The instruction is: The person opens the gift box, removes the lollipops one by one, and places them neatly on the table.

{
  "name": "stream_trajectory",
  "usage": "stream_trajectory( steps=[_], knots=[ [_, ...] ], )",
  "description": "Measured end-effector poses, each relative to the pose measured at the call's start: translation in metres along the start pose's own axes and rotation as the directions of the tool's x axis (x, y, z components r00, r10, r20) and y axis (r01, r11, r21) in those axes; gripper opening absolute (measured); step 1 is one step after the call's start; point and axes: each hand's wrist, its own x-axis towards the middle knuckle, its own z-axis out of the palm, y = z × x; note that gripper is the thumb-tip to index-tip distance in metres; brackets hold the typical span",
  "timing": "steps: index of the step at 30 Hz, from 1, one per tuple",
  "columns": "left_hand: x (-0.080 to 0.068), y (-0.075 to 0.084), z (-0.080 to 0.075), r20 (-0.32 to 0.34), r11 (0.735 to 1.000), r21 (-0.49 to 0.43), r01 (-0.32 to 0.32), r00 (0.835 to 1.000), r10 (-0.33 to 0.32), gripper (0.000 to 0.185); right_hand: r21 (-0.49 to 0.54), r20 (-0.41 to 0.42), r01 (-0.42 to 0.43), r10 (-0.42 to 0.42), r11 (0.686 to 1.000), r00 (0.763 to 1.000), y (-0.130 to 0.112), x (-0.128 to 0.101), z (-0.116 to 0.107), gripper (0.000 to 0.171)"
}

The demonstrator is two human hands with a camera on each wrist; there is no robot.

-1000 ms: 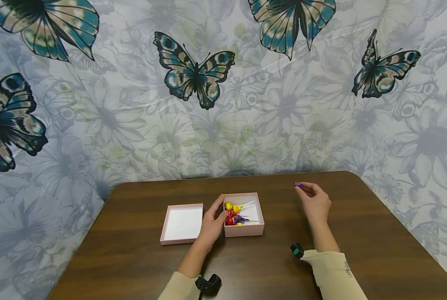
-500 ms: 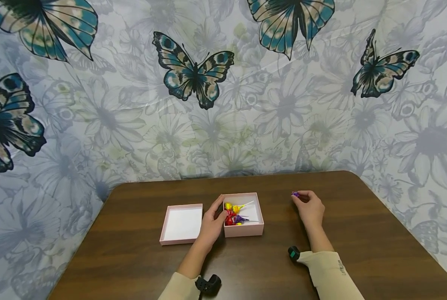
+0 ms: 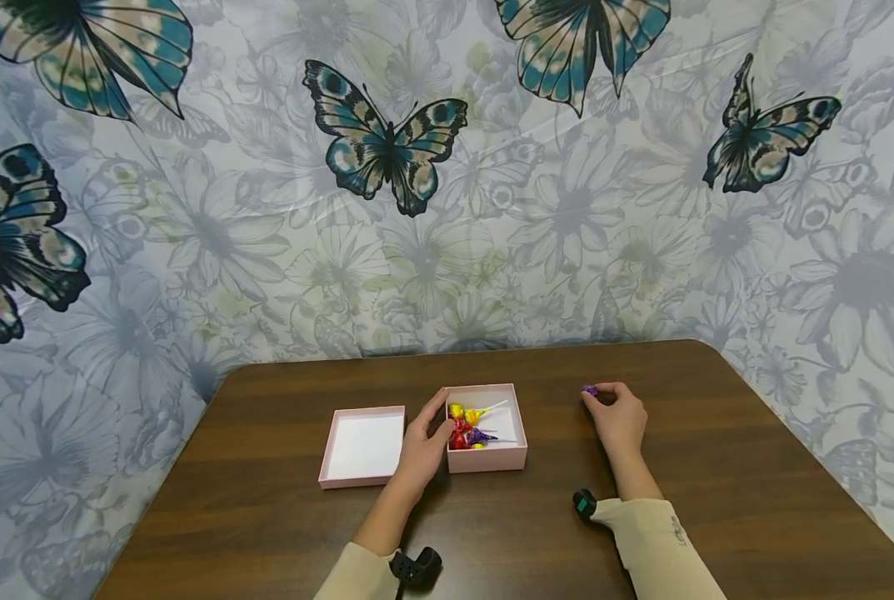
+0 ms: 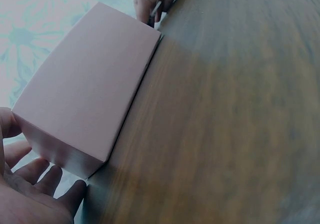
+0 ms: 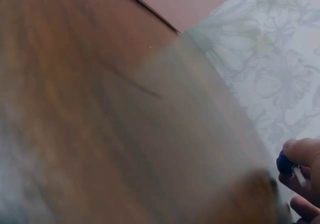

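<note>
Purple rnd lollipop (image 3: 590, 390), R fingers (image 3: 610, 387)

readable text — none | right sleeve (image 3: 652, 542) — small dark marking (image 3: 678, 531), too small to make out

The head view is bright, evenly lit and fairly crisp, from the flowered backdrop (image 3: 432, 258) down to the table (image 3: 521, 533), whose near part carries a soft sheen; dark shadows lie beside the left forearm (image 3: 388, 518) and right forearm (image 3: 638, 477). The left wrist view is hazy and bluish, its backdrop washed out, the left hand (image 4: 35, 199) shaded. The right wrist view shows blurred wood grain, pale glare, a bowed table edge and a dark lollipop (image 5: 284, 163).
</note>
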Motion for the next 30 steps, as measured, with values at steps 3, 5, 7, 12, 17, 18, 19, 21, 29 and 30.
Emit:
stream_trajectory(
  steps=[3, 5, 7, 12, 17, 18, 19, 21, 29, 30],
  knots=[
    [0.0002, -0.0005, 0.0002, 0.001, 1.000, 0.001, -0.001, 1.000, 0.001, 0.051, -0.035, 0.014, -0.022, 0.022, 0.999, 1.000, -0.0008, -0.0003, 0.0003, 0.031],
    [0.0000, -0.0010, 0.0004, 0.000, 1.000, -0.001, -0.001, 1.000, 0.001, 0.051, -0.056, 0.030, -0.037, 0.039, 0.998, 0.999, -0.0017, -0.0008, 0.0001, 0.033],
    [0.0000, -0.0014, 0.0005, 0.004, 1.000, -0.003, 0.000, 1.000, 0.000, 0.052, -0.070, 0.045, -0.050, 0.053, 0.996, 0.998, -0.0024, -0.0014, -0.0004, 0.034],
    [0.0003, -0.0013, 0.0006, 0.013, 1.000, -0.004, 0.009, 1.000, -0.009, 0.052, -0.080, 0.058, -0.058, 0.063, 0.995, 0.996, -0.0038, -0.0018, -0.0015, 0.035],
    [0.0005, -0.0010, 0.0005, 0.015, 1.000, -0.006, 0.003, 1.000, -0.002, 0.052, -0.091, 0.067, -0.051, 0.057, 0.995, 0.996, -0.0043, -0.0015, -0.0019, 0.036],
    [0.0004, -0.0008, 0.0005, 0.015, 1.000, -0.007, 0.001, 1.000, -0.001, 0.052, -0.095, 0.069, -0.052, 0.058, 0.994, 0.996, -0.0041, -0.0014, -0.0017, 0.036],
    [0.0003, -0.0008, 0.0005, 0.015, 1.000, -0.007, 0.000, 1.000, 0.000, 0.052, -0.099, 0.072, -0.053, 0.060, 0.994, 0.996, -0.0038, -0.0013, -0.0016, 0.037],
    [-0.0001, -0.0004, 0.0007, 0.012, 1.000, -0.007, 0.004, 1.000, -0.003, 0.052, -0.103, 0.077, -0.055, 0.063, 0.993, 0.995, -0.0034, -0.0012, -0.0013, 0.038],
    [-0.0005, 0.0008, 0.0003, 0.006, 1.000, 0.000, 0.001, 1.000, -0.001, 0.052, -0.096, 0.087, -0.066, 0.074, 0.993, 0.993, -0.0038, -0.0021, -0.0016, 0.042],
    [-0.0005, 0.0009, 0.0001, 0.007, 1.000, 0.001, 0.002, 1.000, -0.002, 0.052, -0.096, 0.088, -0.066, 0.075, 0.993, 0.993, -0.0040, -0.0023, -0.0017, 0.042]
  ],
)
